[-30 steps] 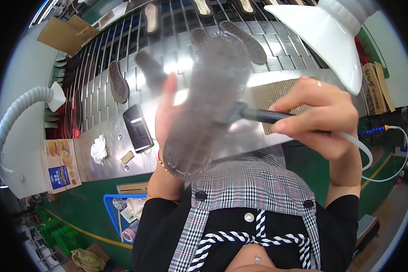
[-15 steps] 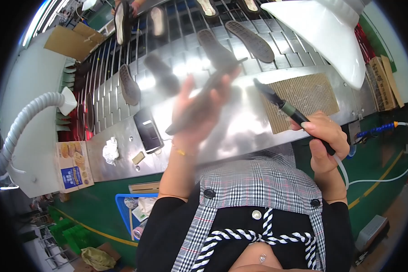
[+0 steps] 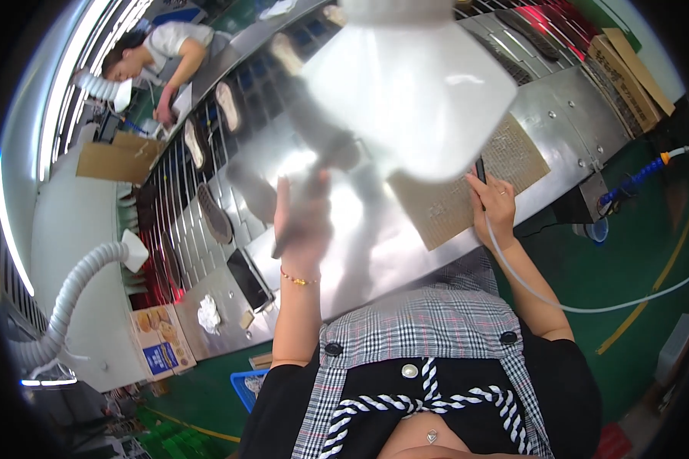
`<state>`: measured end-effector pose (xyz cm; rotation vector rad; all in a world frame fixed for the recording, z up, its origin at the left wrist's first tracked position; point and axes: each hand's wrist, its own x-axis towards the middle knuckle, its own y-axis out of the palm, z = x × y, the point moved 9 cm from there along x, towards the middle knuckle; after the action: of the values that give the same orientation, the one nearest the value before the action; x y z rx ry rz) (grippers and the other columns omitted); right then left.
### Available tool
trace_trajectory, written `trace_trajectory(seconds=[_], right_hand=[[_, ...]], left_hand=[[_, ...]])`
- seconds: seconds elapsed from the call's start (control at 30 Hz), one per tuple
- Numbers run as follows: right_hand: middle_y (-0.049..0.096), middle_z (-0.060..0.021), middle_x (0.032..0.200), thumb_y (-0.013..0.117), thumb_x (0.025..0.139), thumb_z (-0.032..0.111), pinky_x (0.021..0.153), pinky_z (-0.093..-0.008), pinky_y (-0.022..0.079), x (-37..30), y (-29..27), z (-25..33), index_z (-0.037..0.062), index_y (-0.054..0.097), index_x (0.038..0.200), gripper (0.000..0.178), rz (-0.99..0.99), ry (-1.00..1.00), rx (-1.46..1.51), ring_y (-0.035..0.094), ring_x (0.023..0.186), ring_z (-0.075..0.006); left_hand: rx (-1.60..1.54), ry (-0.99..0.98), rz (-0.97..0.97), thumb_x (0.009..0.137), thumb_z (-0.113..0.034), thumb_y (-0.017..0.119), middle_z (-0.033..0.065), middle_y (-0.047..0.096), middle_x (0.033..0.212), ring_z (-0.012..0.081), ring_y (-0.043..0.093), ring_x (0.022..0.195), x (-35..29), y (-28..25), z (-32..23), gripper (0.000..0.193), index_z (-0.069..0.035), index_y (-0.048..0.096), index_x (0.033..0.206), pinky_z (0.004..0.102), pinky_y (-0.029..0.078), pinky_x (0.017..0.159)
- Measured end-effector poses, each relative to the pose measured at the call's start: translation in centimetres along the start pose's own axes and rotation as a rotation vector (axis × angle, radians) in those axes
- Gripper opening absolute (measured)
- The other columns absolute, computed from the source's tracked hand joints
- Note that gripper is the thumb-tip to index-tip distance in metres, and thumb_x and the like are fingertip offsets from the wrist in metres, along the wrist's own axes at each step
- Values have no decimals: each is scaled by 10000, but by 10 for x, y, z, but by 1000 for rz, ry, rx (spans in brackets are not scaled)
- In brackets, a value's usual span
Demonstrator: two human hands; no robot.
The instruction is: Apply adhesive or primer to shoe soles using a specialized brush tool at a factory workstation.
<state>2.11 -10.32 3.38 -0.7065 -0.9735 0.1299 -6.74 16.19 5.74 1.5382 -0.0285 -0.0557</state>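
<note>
My left hand [image 3: 306, 229], blurred, is closed round a dark shoe sole [image 3: 311, 200] held above the metal table. Near the corrugated cardboard sheet [image 3: 522, 161], my right hand [image 3: 494, 200] grips the black handle of a brush [image 3: 480, 170] with a pale hose trailing from it. A white hood [image 3: 406, 92] covers the brush's tip. Blurred dark soles lie beyond my left hand, and another sole [image 3: 214, 214] rests on the slatted conveyor to its left.
A phone [image 3: 248, 278], crumpled white tissue [image 3: 208, 314] and small tan block [image 3: 246, 319] lie on the metal table [image 3: 344, 294]. At the left stands a ribbed grey hose [image 3: 73, 294]. Across the conveyor a co-worker [image 3: 168, 57] leans over a bench. Cardboard boxes [image 3: 628, 80] stand at right.
The view has shifted, bringing the white hood into the middle and a co-worker into sight. My left hand has turned with the sole; the brush tip has gone behind the hood.
</note>
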Motion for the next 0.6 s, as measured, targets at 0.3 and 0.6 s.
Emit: trace_trajectory(seconds=[0.3, 0.6], right_hand=[[625, -180, 1260, 645, 807, 12, 913, -413, 412, 12, -4, -7, 60, 599, 1227, 425, 7, 115, -16, 587, 1164, -310], [663, -177, 1145, 652, 754, 14, 811, -374, 484, 12, -31, 1, 53, 621, 1194, 443, -41, 120, -22, 626, 1065, -292]], left_hand=[[1235, 449, -258, 992, -455, 506, 137, 590, 1184, 246, 621, 991, 180, -5, -58, 549, -19, 473, 1324, 379, 525, 873], [1664, 209, -720, 832, -437, 692, 209, 572, 1191, 307, 598, 1068, 171, -138, -123, 673, 6, 462, 1283, 412, 514, 899]])
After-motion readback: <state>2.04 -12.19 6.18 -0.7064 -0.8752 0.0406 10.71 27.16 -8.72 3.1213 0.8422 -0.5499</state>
